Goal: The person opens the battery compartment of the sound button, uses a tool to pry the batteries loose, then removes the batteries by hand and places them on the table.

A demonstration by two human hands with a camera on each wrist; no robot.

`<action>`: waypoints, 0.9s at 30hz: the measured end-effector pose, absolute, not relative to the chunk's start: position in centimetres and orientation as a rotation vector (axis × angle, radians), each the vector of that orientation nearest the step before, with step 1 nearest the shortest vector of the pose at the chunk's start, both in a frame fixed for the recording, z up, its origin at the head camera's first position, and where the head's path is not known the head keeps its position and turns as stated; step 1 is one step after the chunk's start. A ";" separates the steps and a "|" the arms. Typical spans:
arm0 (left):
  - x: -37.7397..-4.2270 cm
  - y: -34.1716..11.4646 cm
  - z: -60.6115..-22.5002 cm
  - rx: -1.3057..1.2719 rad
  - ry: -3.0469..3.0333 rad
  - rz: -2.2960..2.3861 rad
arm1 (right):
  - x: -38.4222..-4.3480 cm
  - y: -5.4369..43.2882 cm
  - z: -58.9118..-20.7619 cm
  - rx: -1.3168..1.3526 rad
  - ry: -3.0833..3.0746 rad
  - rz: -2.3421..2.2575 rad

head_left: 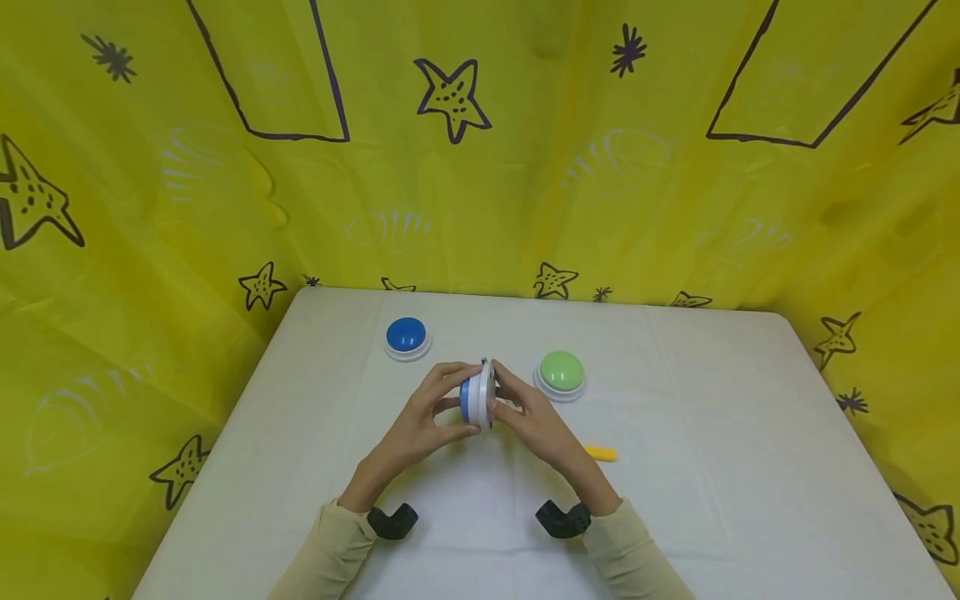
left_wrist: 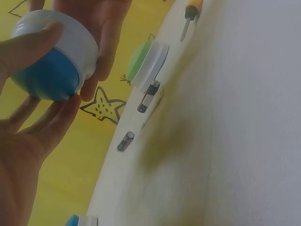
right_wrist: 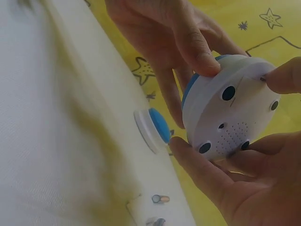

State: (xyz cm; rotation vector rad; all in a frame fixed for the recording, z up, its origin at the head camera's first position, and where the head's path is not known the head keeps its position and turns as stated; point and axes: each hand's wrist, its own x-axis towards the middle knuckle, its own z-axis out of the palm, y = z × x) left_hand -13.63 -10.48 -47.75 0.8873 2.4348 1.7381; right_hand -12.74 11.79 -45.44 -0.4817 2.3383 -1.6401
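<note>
Above the table, both hands hold a push button (right_wrist: pixel 221 101) with a blue dome and a white base, turned on its side. My left hand (head_left: pixel 416 421) grips the dome side, thumb and fingers spread around the rim. On the underside, which faces right, are dark round feet, a cluster of small holes and a screw hole. My right hand (head_left: pixel 538 423) holds the rim from that side. In the right wrist view its thumb (right_wrist: pixel 284 77) presses near the underside's edge by a small slot, while its other fingers support the opposite edge.
A second blue button (head_left: pixel 407 335) stands at the back left, and a green button (head_left: pixel 562 372) to the right of the hands. Two small batteries, one of them (left_wrist: pixel 125 141) nearer, lie on the table (head_left: pixel 720 467). A screwdriver (left_wrist: pixel 192 13) with a yellow handle lies near the right forearm.
</note>
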 end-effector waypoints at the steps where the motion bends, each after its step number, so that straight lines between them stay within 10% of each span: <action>1: -13.6 -10.5 -47.8 0.872 2.426 1.735 | -12.7 11.8 -45.5 -0.490 2.334 -1.641; 27: -13.9 -11.1 -48.5 1.002 2.542 1.746 | -12.0 11.1 -44.8 -0.322 2.419 -1.720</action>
